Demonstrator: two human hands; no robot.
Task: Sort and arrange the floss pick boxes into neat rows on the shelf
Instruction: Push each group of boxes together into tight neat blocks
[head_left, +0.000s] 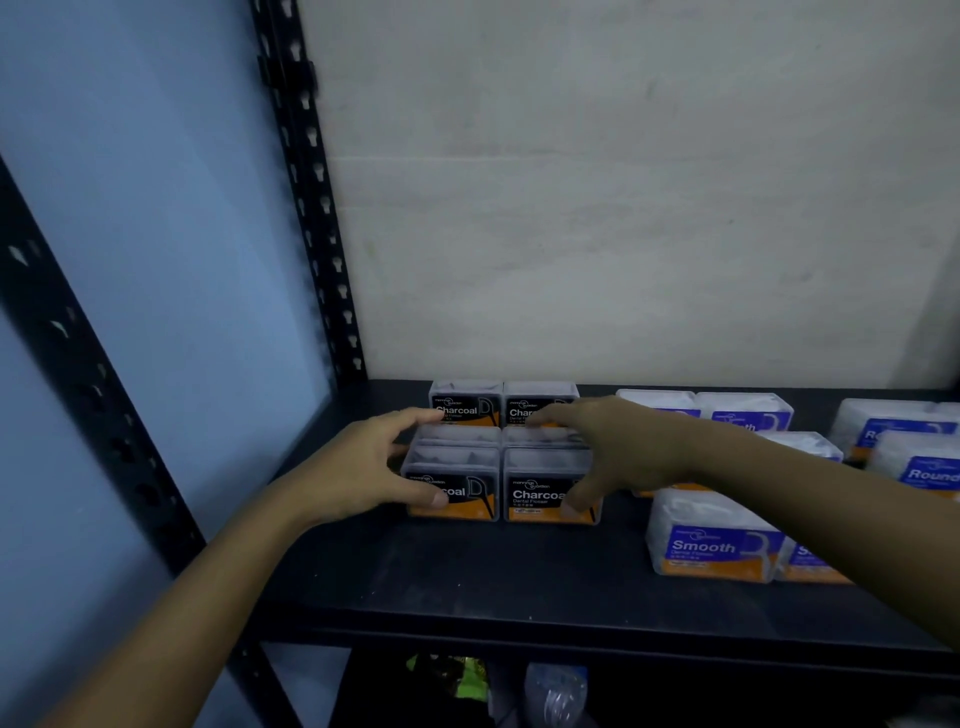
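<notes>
Several black-and-orange Charcoal floss pick boxes (540, 493) stand in two tight columns on the black shelf (467, 582), front to back. My left hand (363, 467) presses the left side of the front left Charcoal box (457, 467), thumb on its label. My right hand (623, 447) spreads over the right column, thumb against the front right box, fingers reaching the back ones. White-and-blue Smooth boxes (711, 540) sit loosely to the right, with Round boxes (919, 467) at the far right.
A black slotted upright (306, 197) stands at the shelf's back left corner, another at the front left (78, 364). A pale wall is behind. Below the shelf lie a green packet (457, 675) and a clear bottle (556, 691).
</notes>
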